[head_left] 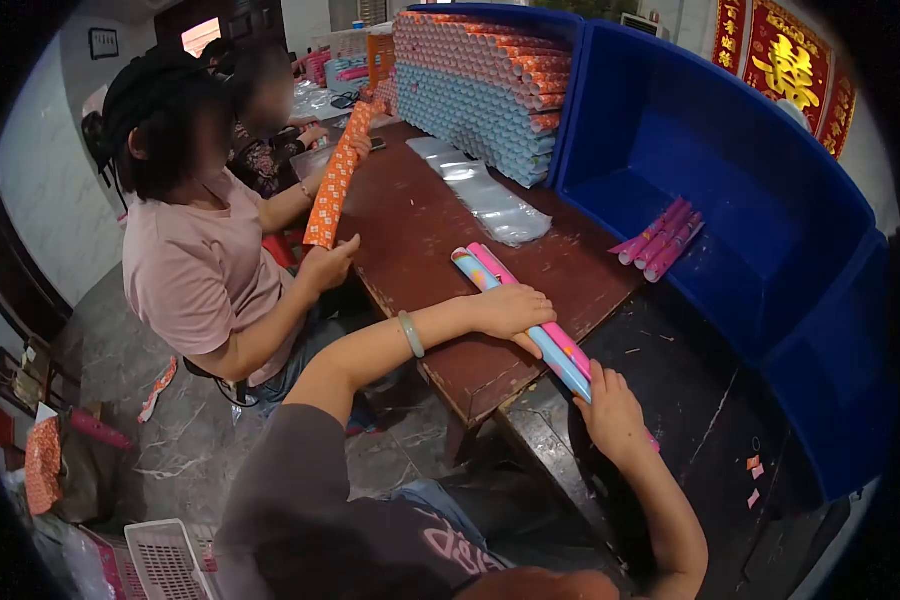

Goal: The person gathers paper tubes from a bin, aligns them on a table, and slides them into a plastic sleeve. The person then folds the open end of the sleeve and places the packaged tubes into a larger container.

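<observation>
Two long paper rolls, one blue [480,280] and one pink [500,272], lie side by side across a brown wooden table [410,230]. My left hand [515,308] rests on top of them near their middle, fingers curled over. My right hand [610,405] grips their near end at the table's edge. A green bangle sits on my left wrist.
A big blue bin [730,130] at right holds several pink rolls [660,238]. Stacked rolls [480,85] fill another bin behind. Clear plastic sleeves [480,190] lie on the table. A person in a pink shirt [195,270] holds an orange roll [335,180] at left.
</observation>
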